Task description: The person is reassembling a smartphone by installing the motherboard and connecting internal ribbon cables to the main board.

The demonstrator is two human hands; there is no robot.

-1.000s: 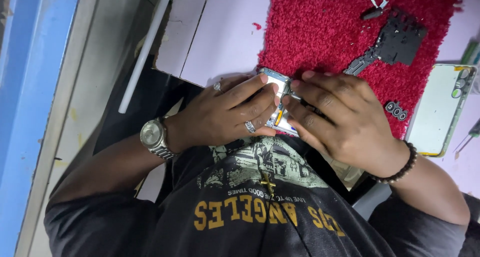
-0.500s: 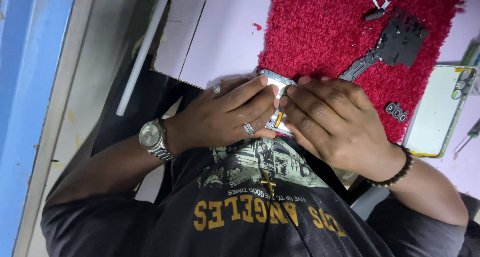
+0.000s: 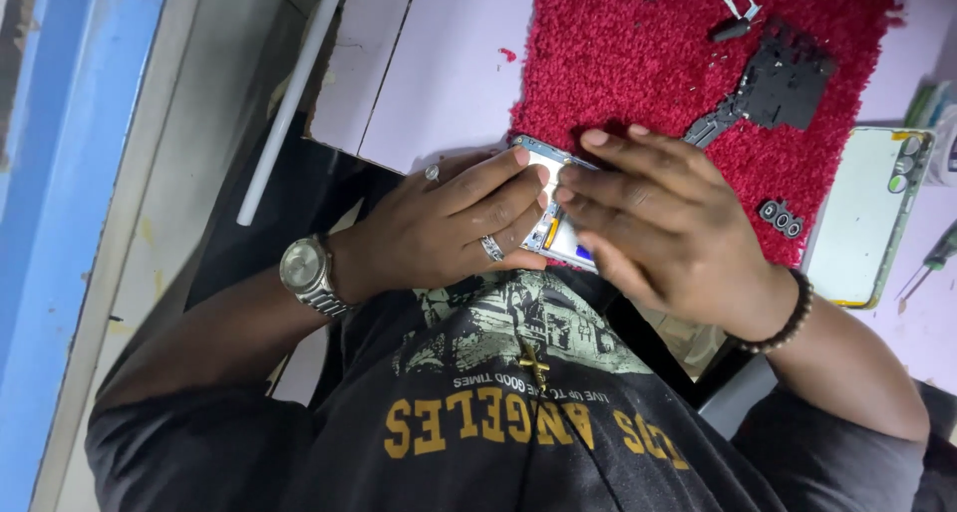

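Together, the left hand (image 3: pixel 444 228) and right hand (image 3: pixel 668 238) clamp their grip on an opened phone (image 3: pixel 554 223). Just beyond the grip lies a red mat (image 3: pixel 628 63) on the counter (image 3: pixel 449 73).

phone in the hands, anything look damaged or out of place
The phone is opened up, its insides exposed between the left hand and right hand. Its back cover, a black inner plate and a small camera piece lie loose around the red mat.

left hand (image 3: pixel 439 228), right hand (image 3: pixel 663 228), fingertips meeting

Red mat (image 3: pixel 638 83); black plate (image 3: pixel 783 78); lilac table (image 3: pixel 449 63).
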